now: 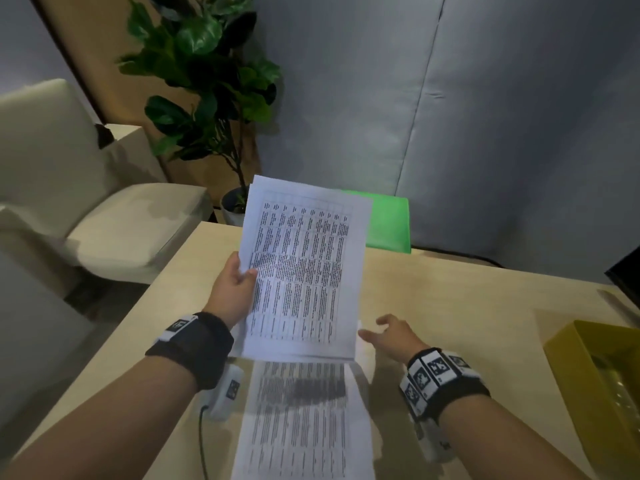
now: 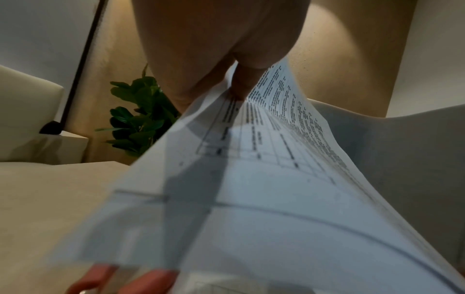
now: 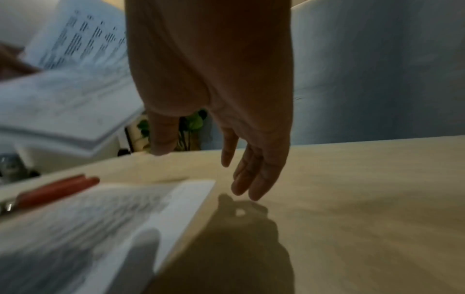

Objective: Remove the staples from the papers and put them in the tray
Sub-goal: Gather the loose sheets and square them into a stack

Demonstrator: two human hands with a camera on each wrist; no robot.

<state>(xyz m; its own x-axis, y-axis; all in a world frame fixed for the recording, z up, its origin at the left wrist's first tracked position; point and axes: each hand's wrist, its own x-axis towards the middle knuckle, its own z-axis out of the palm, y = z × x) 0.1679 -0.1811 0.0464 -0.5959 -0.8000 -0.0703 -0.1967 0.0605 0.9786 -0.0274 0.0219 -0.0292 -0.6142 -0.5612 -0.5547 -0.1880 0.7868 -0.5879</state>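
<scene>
My left hand (image 1: 235, 285) grips a sheaf of printed papers (image 1: 301, 271) by its left edge and holds it up above the table; thumb on top, fingers underneath. The left wrist view shows the same papers (image 2: 251, 189) pinched under my thumb. A second set of printed papers (image 1: 304, 420) lies flat on the table near me. My right hand (image 1: 388, 336) hovers just right of the raised papers, fingers relaxed and empty; in the right wrist view its fingers (image 3: 251, 179) hang above the table. The yellow tray (image 1: 595, 379) stands at the right edge. No staple is visible.
A red-handled tool (image 3: 55, 191) lies on the table beyond the flat papers. A green folder (image 1: 388, 223) lies at the table's far edge. A potted plant (image 1: 207, 81) and a cream chair (image 1: 86, 202) stand to the left. A dark object (image 1: 627, 271) sits far right.
</scene>
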